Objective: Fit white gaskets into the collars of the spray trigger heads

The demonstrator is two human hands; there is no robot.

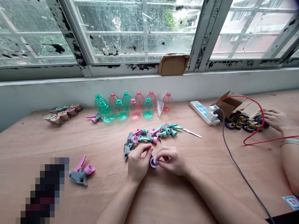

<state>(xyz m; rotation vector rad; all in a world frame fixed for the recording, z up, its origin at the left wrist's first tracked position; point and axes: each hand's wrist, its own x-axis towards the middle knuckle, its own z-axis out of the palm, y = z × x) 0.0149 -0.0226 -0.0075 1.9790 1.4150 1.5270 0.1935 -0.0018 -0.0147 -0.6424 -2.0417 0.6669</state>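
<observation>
fingers (145,150) of the left hand (138,163) and right hand (170,160) pinch a pink trigger-sprayer cap (153,162).

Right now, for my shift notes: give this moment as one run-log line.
right hand: pinching pink screw collar | left hand: curled beside collar, contents hidden | nearby: pile of trigger sprayer heads

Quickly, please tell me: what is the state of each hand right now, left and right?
Left hand: closed; whether it holds anything cannot be told.
Right hand: closed, pinching a round pink plastic spray-head collar.
</observation>
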